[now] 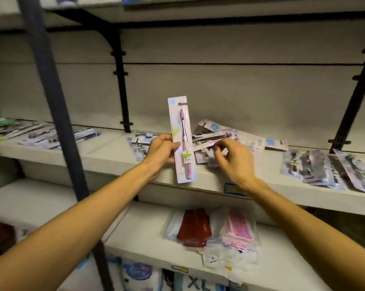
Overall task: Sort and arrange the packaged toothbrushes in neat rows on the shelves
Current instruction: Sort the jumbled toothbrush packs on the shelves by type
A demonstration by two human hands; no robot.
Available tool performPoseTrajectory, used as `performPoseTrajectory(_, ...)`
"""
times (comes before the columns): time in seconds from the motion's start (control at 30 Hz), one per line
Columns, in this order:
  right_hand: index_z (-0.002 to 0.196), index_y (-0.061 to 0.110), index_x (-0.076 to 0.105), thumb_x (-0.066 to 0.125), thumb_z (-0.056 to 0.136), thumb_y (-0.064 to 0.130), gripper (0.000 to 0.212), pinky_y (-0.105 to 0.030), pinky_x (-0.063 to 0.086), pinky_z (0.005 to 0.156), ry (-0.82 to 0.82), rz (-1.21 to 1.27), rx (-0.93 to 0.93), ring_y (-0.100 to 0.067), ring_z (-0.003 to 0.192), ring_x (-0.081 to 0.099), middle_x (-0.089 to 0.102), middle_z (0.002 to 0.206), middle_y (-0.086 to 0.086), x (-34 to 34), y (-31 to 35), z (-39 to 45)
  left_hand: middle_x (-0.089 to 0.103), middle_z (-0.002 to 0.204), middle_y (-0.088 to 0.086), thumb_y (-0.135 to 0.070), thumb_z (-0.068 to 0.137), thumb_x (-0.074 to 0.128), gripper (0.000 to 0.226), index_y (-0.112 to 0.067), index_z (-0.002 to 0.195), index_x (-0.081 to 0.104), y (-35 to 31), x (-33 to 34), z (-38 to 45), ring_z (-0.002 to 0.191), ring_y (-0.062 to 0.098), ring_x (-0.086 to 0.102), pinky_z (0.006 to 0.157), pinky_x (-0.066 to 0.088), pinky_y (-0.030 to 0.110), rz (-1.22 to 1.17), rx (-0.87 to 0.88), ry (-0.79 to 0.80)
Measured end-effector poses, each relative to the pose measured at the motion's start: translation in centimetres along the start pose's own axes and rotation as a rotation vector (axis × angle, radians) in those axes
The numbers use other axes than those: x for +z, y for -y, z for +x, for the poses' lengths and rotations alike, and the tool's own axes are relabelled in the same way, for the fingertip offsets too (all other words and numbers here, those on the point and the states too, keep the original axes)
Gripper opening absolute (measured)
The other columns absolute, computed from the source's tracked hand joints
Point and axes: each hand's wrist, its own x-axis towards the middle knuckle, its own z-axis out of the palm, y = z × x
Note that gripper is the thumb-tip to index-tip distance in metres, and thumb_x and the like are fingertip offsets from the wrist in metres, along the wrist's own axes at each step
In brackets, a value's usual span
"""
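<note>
The middle shelf point(106, 158) runs left to right, with a lower shelf point(139, 238) nearer. A loose pile point(230, 136) of toothbrush packs lies on the middle shelf at centre; a row point(328, 169) of dark packs sits to the right, more packs point(41, 133) to the left. Bagged goods point(215, 229) lie on the lower shelf. The left hand point(161, 150) holds a pink pack point(182, 139) upright, its grip pinching the pack's left edge. The right hand point(234, 158) reaches into the pile, fingers curled; whether its grip holds anything cannot be told.
</note>
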Motion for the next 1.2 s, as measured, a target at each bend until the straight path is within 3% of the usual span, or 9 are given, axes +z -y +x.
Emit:
performPoseTrajectory(0.23, 0.096, 0.023, 0.069, 0.061, 0.092, 0.026, 0.009, -0.029, 0.046, 0.063, 0.035, 0.15, -0.135, -0.01, 0.068, 0.059, 0.07, 0.093, 0.008, 7.7, 9.3, 0.6, 0.075, 0.081, 0.007, -0.001, 0.096, 0.059, 0.013, -0.012, 0.09, 0.056, 0.6, -13.2, -3.0, 0.065, 0.014, 0.073, 0.051, 0.059, 0.028, 0.096, -0.005, -0.129)
performPoseTrajectory(0.37, 0.098, 0.026, 0.069, 0.059, 0.093, 0.031, 0.012, -0.031, 0.051, 0.065, 0.082, 0.177, -0.16, -0.012, 0.075, 0.064, 0.07, 0.095, 0.007, 12.7, 15.8, 0.9, 0.074, 0.099, 0.017, -0.002, 0.096, 0.06, 0.008, -0.007, 0.103, 0.058, 0.3, -21.8, -4.5, 0.085, 0.027, 0.073, 0.071, 0.062, 0.04, 0.147, -0.012, -0.19)
performPoseTrajectory(0.67, 0.103, 0.031, 0.062, 0.047, 0.097, 0.04, 0.018, -0.026, 0.052, 0.073, 0.18, 0.229, -0.284, -0.004, 0.085, 0.057, 0.063, 0.095, 0.012, 22.8, 31.2, -0.4, 0.074, 0.099, 0.02, 0.002, 0.092, 0.062, 0.016, 0.002, 0.108, 0.061, 0.4, -39.9, -5.5, 0.084, 0.028, 0.07, 0.057, 0.058, 0.028, 0.124, 0.001, -0.27)
performPoseTrajectory(0.87, 0.123, 0.031, 0.045, 0.063, 0.086, 0.057, 0.048, -0.007, 0.039, 0.07, 0.065, 0.411, 0.127, 0.002, 0.089, 0.056, 0.054, 0.113, 0.011, 27.1, 35.7, 1.2, 0.069, 0.098, 0.016, 0.002, 0.093, 0.062, 0.017, 0.0, 0.109, 0.066, 0.8, -47.5, -1.2, 0.077, 0.023, 0.065, 0.056, 0.052, 0.021, 0.125, -0.084, -0.406)
performPoseTrajectory(0.93, 0.133, 0.029, 0.041, 0.062, 0.083, 0.063, 0.064, -0.016, 0.043, 0.082, 0.052, 0.374, 0.162, 0.001, 0.099, 0.055, 0.055, 0.124, 0.009, 27.7, 35.4, 3.0, 0.068, 0.099, 0.018, 0.0, 0.092, 0.064, 0.017, -0.002, 0.109, 0.065, 0.6, -49.2, 1.1, 0.08, 0.027, 0.066, 0.056, 0.051, 0.023, 0.127, -0.159, -0.414)
performPoseTrajectory(1.03, 0.139, 0.035, 0.036, 0.05, 0.084, 0.076, 0.07, -0.027, 0.045, 0.088, 0.141, 0.372, 0.081, -0.006, 0.107, 0.055, 0.055, 0.125, 0.016, 28.4, 34.9, 5.6, 0.068, 0.083, 0.015, -0.001, 0.09, 0.065, 0.009, -0.008, 0.094, 0.063, 0.4, -51.2, 5.1, 0.06, 0.022, 0.06, 0.047, 0.045, 0.022, 0.152, -0.153, -0.447)
performPoseTrajectory(1.07, 0.137, 0.038, 0.036, 0.045, 0.085, 0.081, 0.068, -0.027, 0.048, 0.085, 0.176, 0.369, 0.046, -0.008, 0.105, 0.058, 0.057, 0.123, 0.016, 28.8, 34.7, 6.2, 0.068, 0.081, 0.013, 0.0, 0.089, 0.065, 0.012, -0.01, 0.095, 0.063, 0.3, -51.8, 6.5, 0.062, 0.022, 0.061, 0.05, 0.047, 0.024, 0.16, -0.142, -0.445)
performPoseTrajectory(1.13, 0.133, 0.042, 0.037, 0.039, 0.086, 0.083, 0.062, -0.027, 0.051, 0.08, 0.182, 0.334, 0.014, -0.01, 0.099, 0.061, 0.061, 0.115, 0.015, 29.8, 34.3, 6.6, 0.071, 0.095, 0.012, -0.001, 0.087, 0.068, 0.023, -0.008, 0.109, 0.066, 0.3, -52.7, 9.4, 0.084, 0.027, 0.069, 0.076, 0.058, 0.033, 0.246, -0.111, -0.42)
performPoseTrajectory(1.2, 0.131, 0.043, 0.037, 0.034, 0.088, 0.082, 0.058, -0.021, 0.048, 0.07, 0.132, 0.255, 0.016, -0.007, 0.087, 0.061, 0.06, 0.1, 0.019, 30.9, 33.7, 6.4, 0.073, 0.109, 0.011, -0.005, 0.085, 0.07, 0.031, -0.009, 0.116, 0.069, 0.2, -53.2, 12.1, 0.1, 0.028, 0.07, 0.093, 0.056, 0.04, 0.399, -0.063, -0.395)
